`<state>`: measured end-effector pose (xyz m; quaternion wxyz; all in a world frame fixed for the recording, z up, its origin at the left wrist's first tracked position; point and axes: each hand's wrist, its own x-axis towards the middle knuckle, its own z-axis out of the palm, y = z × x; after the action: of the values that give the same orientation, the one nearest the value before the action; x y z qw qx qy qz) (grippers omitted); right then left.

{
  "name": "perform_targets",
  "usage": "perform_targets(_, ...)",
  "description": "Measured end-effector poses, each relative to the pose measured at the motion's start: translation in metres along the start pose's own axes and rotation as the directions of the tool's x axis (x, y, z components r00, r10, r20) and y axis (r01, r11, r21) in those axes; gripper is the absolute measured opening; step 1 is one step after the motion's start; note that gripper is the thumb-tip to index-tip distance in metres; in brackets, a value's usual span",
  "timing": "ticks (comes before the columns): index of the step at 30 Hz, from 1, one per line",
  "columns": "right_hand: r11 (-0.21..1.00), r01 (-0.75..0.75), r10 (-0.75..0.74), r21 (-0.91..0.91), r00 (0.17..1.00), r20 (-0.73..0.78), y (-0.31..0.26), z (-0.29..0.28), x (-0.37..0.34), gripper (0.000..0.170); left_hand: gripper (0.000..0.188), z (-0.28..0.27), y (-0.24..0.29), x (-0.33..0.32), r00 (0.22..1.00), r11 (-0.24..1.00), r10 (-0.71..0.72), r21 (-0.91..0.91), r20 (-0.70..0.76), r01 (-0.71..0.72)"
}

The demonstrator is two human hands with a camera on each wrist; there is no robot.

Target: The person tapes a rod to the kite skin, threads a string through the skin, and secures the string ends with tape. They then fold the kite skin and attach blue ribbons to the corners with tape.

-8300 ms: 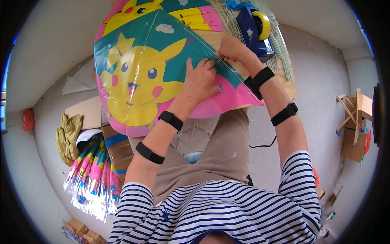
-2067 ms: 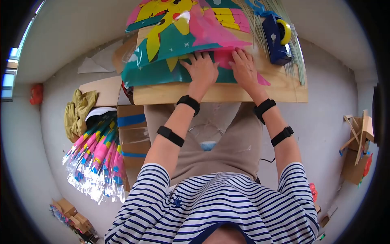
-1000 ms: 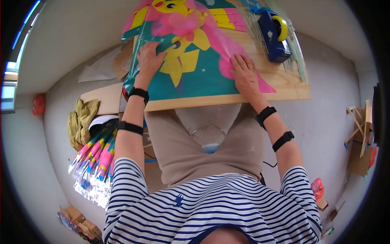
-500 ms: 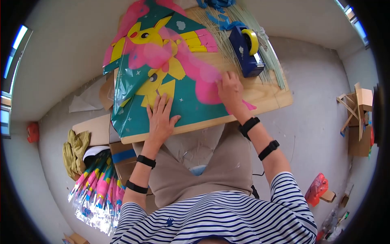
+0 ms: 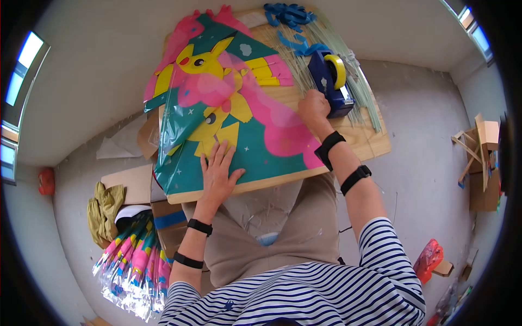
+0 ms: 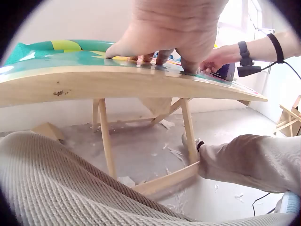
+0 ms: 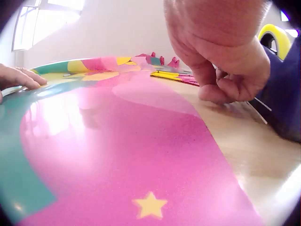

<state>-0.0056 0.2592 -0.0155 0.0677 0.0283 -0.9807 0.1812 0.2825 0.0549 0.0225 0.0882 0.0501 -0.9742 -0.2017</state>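
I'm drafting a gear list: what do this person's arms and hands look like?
The left hand and right hand wear no gloves. Each forearm bears two black straps; a thin dark cable shows on the right one. The short sleeves are white with navy stripes.

Right hand (image 5: 314,106): grip apparently hidden.

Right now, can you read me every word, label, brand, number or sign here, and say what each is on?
None can be read.
Printed sheet: pictures only; no lettering that I can make out.
Tape dispenser: a pale patch, too small to read.
Striped shirt: a dark-blue emblem, too small to make out.
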Motion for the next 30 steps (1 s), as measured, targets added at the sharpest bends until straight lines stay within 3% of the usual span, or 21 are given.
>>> perform_targets(2,0.997,0.015,-0.014,0.08,1.0,-0.013,0.004,-0.029,-0.018,0.011,0.067,0.001,0.0,0.001,1.0,1.0,-0.015,0.005,0.014,0.015)
perform_targets(5,0.937,0.249,-0.242,0.247,0.969,-0.057,0.034,-0.043,-0.051,0.011,0.063,0.004,-0.004,0.001,1.0,1.0,0.008,0.006,-0.016,-0.008)
perform_targets(6,0.876,0.405,-0.387,0.26,0.914,-0.119,0.046,-0.044,-0.067,0.009,0.06,0.007,-0.006,0.001,0.997,1.0,0.023,-0.003,-0.069,-0.023)
perform_targets(9,0.766,0.638,-0.634,0.08,0.77,-0.071,0.058,-0.072,-0.115,0.005,0.049,0.006,-0.002,-0.001,0.973,0.996,0.077,-0.027,-0.218,-0.085)
perform_targets(12,0.619,0.785,-0.785,0.005,0.619,0.014,0.065,-0.088,-0.136,0.01,0.039,-0.008,0.03,0.003,0.941,0.985,0.139,-0.059,-0.31,-0.164)
perform_targets(15,0.477,0.879,-0.879,-0.033,0.475,-0.036,0.066,-0.089,-0.143,0.01,0.034,-0.002,0.05,0.006,0.925,0.978,0.172,-0.051,-0.339,-0.2)
perform_targets(18,0.452,0.891,-0.889,-0.04,0.447,-0.1,0.067,-0.094,-0.153,0.009,0.03,0.01,0.057,0.006,0.931,0.981,0.149,-0.069,-0.332,-0.181)
perform_targets(21,0.459,0.889,-0.888,-0.008,0.458,-0.034,0.073,-0.099,-0.162,0.01,0.024,0.018,0.058,0.003,0.944,0.984,0.143,-0.063,-0.298,-0.169)
perform_targets(30,0.486,0.874,-0.868,-0.002,0.483,-0.116,0.081,-0.093,-0.154,0.011,0.009,0.035,0.055,0.008,0.955,0.99,0.132,-0.012,-0.265,-0.14)
